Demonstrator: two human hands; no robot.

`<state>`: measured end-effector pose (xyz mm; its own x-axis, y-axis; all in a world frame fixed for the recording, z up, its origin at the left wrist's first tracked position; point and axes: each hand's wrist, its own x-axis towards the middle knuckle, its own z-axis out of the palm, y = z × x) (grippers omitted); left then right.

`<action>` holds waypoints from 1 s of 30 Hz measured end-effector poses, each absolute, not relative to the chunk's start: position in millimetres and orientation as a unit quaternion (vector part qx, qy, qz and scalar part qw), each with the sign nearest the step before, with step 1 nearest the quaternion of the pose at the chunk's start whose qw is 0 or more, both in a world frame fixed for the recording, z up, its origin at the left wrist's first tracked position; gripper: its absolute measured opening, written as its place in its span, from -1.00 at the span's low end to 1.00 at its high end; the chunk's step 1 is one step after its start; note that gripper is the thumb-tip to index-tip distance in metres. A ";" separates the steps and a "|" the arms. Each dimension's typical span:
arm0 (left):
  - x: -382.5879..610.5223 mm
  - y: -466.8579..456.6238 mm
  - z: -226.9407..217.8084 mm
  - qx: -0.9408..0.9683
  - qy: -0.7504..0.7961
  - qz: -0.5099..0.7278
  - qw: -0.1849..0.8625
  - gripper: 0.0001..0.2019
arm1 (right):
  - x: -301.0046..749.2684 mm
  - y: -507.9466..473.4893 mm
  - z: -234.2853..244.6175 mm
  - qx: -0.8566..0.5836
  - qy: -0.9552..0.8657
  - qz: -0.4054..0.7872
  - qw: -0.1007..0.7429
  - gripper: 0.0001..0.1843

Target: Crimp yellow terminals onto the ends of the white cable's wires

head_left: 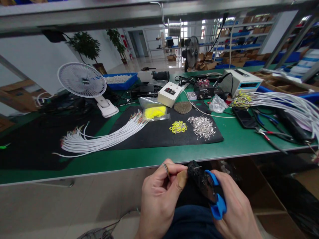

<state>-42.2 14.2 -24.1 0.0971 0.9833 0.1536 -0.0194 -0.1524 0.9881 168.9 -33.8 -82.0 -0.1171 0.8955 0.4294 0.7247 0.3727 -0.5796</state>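
In front of the table's edge, my right hand (235, 202) is wrapped round the blue handles of a crimping tool (205, 184), whose black head points up and left. A thin metallic pin (197, 167) shows at the tool's jaws. My left hand (160, 194) is pinched closed against the left side of the jaws, with a tan wrap (182, 178) round its thumb tip. A narrow strip (166, 169) curves over a left finger; whether it is a ring or thin wires I cannot tell. Whatever lies between the left fingertips is hidden.
On the black mat (139, 141) lie a bundle of white cables (107, 139), yellow ferrules (178, 127), loose metal pins (202, 126) and a bag of yellow pieces (155, 113). A white fan (83, 81) stands left. Pliers (271, 132), a phone (245, 118) and more white cables (286, 101) lie right.
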 end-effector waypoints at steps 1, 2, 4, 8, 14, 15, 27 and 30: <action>-42.4 13.7 -24.5 0.560 0.430 0.514 0.487 -0.88 | 169.0 -34.0 -82.0 -0.547 -0.740 0.112 0.374 -0.32; -42.5 13.2 -24.9 0.560 0.429 0.515 0.487 -0.88 | 169.0 -34.0 -82.0 -0.547 -0.741 0.111 0.374 -0.31; -42.5 12.4 -25.5 0.558 0.429 0.517 0.487 -0.88 | 169.0 -33.7 -81.9 -0.548 -0.740 0.114 0.372 -0.30; -42.0 12.8 -25.6 0.556 0.435 0.520 0.481 -0.89 | 169.7 -32.5 -81.4 -0.549 -0.740 0.131 0.366 -0.27; -43.4 12.6 -19.5 0.574 0.448 0.508 0.460 -0.89 | 168.4 -31.0 -78.0 -0.551 -0.733 0.134 0.375 -0.39; -43.6 12.0 -18.3 0.578 0.450 0.507 0.453 -0.89 | 167.9 -30.9 -78.0 -0.551 -0.731 0.139 0.378 -0.42; -36.1 6.8 -5.3 0.623 0.444 0.528 0.368 -0.88 | 166.5 -20.8 -94.9 -0.517 -0.734 0.132 0.419 -0.47; -34.6 3.9 -3.3 0.631 0.449 0.532 0.344 -0.86 | 166.0 -16.1 -96.6 -0.510 -0.735 0.137 0.426 -0.53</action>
<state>-34.6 3.9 -3.3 0.0322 0.9315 0.3623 0.2006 -0.3612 0.9107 166.0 -16.1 -96.6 -0.1183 0.8659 0.4860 0.6327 0.4430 -0.6352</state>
